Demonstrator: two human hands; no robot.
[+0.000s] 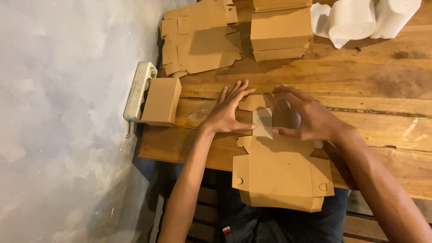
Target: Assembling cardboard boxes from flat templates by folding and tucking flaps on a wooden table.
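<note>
A brown cardboard box blank (pixel 279 173) lies partly folded on the wooden table (pixel 387 81), its near end hanging over the table's front edge. My left hand (pixel 229 110) presses flat on the blank's left side, thumb against a raised side flap (pixel 262 122). My right hand (pixel 306 117) curls over the far end of the blank, fingers bending a flap upward. Both hands touch the same blank.
A folded small box (pixel 162 101) stands at the table's left edge beside a white power strip (pixel 139 90). Flat blanks (pixel 200 38) and stacked folded boxes (pixel 281 29) sit at the back, with white paper rolls (pixel 355 18) at the back right.
</note>
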